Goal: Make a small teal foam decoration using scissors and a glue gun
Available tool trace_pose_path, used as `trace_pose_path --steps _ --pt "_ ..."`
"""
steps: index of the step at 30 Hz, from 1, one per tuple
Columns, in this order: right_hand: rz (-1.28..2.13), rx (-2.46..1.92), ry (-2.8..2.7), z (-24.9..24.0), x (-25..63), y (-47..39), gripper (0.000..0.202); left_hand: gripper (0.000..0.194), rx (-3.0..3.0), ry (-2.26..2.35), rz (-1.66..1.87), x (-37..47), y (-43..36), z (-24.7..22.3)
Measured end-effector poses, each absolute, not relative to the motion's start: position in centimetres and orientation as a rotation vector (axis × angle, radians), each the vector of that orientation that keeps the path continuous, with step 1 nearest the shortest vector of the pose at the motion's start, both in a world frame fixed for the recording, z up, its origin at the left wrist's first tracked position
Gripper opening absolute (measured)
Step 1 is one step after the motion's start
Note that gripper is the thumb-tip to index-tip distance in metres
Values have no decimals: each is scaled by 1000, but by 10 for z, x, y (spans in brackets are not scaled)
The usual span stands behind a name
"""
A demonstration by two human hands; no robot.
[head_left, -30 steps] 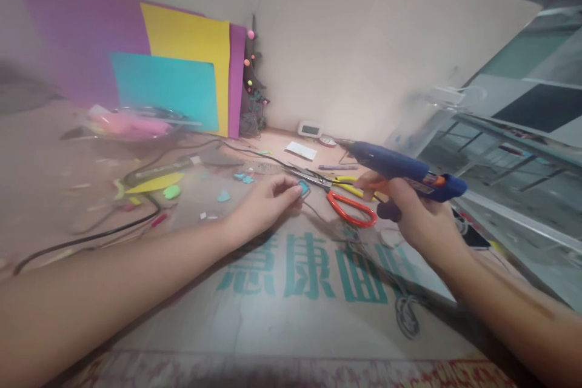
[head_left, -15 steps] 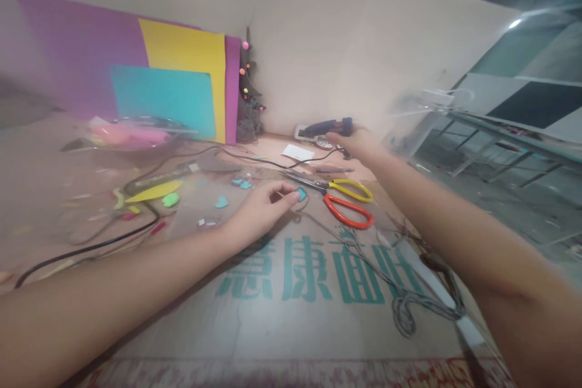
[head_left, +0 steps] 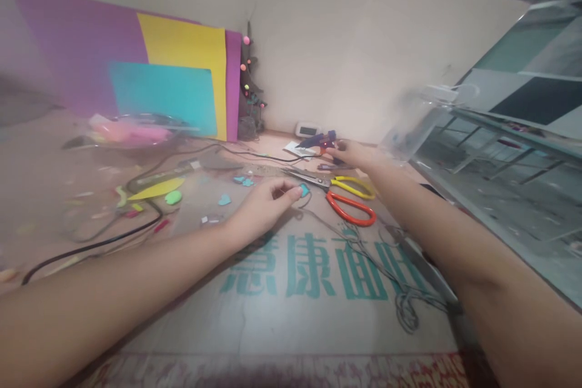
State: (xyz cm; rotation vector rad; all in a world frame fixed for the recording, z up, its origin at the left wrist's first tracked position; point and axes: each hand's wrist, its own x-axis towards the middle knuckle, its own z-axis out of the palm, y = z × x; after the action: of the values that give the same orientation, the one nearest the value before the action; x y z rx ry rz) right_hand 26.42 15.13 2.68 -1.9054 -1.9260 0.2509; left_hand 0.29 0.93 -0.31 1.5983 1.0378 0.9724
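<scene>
Between the thumb and fingers of my left hand is a small teal piece, held just left of the scissors. A thin grey cord trails from near that piece toward the lower right. My right hand is closed on the dark blue glue gun, whose nozzle points left near the wall. The scissors, with one yellow and one orange handle, lie between my hands. More teal pieces rest left of my left hand.
Purple, yellow and teal sheets lean on the wall at left. Beside them stands a dark decoration with coloured balls. A black cable crosses the left side. A white device sits by the wall.
My right hand has drawn the glue gun lower and to the left, away from the white device. My left hand still pinches the teal piece in nearly the same place.
</scene>
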Motion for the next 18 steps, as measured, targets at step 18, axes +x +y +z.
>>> trace_pose_path --steps 18 --pt "1655 -959 -1337 5 178 -19 53 21 1795 997 1188 -1 7 -7"
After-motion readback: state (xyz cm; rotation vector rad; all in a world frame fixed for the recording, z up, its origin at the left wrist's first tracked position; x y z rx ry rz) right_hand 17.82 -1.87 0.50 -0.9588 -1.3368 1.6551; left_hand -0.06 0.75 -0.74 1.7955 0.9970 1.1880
